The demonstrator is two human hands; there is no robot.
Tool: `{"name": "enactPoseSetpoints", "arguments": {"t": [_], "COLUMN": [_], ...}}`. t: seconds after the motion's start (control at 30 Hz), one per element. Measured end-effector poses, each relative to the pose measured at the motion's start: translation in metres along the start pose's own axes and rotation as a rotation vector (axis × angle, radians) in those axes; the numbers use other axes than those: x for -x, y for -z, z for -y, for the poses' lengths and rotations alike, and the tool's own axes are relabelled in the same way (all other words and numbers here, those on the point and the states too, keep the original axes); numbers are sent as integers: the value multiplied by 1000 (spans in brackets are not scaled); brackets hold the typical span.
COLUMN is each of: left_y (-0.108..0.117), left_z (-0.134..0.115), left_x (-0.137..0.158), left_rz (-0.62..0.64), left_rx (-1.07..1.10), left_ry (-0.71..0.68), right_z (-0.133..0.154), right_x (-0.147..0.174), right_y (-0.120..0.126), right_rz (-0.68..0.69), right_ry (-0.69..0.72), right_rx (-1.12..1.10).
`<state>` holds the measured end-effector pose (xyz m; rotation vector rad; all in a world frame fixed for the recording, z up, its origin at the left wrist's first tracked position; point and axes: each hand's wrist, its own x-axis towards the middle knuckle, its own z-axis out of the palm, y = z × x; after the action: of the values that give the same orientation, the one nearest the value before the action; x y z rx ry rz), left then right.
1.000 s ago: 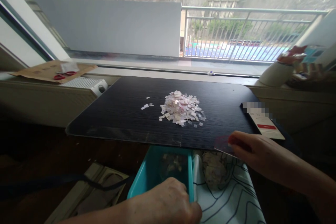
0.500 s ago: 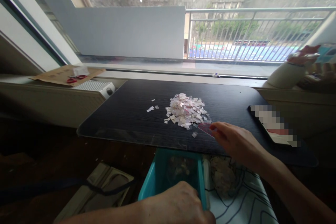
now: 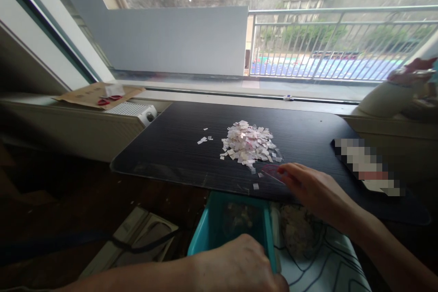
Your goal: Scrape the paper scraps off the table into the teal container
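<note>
My right hand (image 3: 310, 187) is closed, pinching a flat, see-through pinkish plastic piece (image 3: 273, 172) low over the dark table (image 3: 164, 146). The piece's edge lies just in front of a heap of small pale paper squares (image 3: 248, 141). A few squares lie loose between the heap and the table's near edge. Below that edge is a teal bin (image 3: 200, 232) with small bits inside. My left hand (image 3: 244, 255) is curled over the bin's near right side; its fingertips are hidden from view.
A blurred-out phone-like object (image 3: 366, 164) lies at the table's right. Red-handled scissors (image 3: 108, 99) rest on a brown paper bag (image 3: 85, 93) on the left sill. Beside the bin is a pale patterned surface (image 3: 318, 264). A light-coloured box (image 3: 137, 237) stands on the floor.
The view has shifted slightly, so the scene sits further right. Relative to the table, the plastic piece is slightly nearer the front edge, and a loose square has slid toward that edge.
</note>
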<state>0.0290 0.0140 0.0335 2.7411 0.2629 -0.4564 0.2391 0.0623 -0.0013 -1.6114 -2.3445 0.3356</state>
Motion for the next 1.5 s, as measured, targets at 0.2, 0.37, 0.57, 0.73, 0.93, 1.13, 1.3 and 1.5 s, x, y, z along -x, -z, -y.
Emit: {"name": "enactPoseSetpoints", "arguments": {"t": [0.2, 0.37, 0.57, 0.73, 0.93, 1.13, 1.3, 1.5], "left_y": [-18, -21, -23, -24, -20, -21, -27, -27], "left_z": [1, 3, 9, 11, 1, 2, 4, 2], "left_x": [-6, -7, -11, -13, -5, -4, -6, -5], "left_rz": [-7, -14, 23, 36, -16, -49, -104, -81], "left_rx": [-13, -39, -15, -20, -32, -16, -4, -7], "left_ry": [21, 24, -24, -37, 46, 57, 38, 42], "right_z": [16, 13, 18, 16, 18, 15, 16, 18], "right_x": [2, -16, -17, -15, -7, 8, 16, 12], "right_y": [1, 1, -1, -1, 0, 1, 3, 3], "right_rz": [124, 3, 101, 62, 134, 118, 151, 150], "right_ry": [123, 15, 93, 32, 119, 84, 111, 110], "right_rx": [-110, 13, -63, -26, -103, -121, -160, -132]}}
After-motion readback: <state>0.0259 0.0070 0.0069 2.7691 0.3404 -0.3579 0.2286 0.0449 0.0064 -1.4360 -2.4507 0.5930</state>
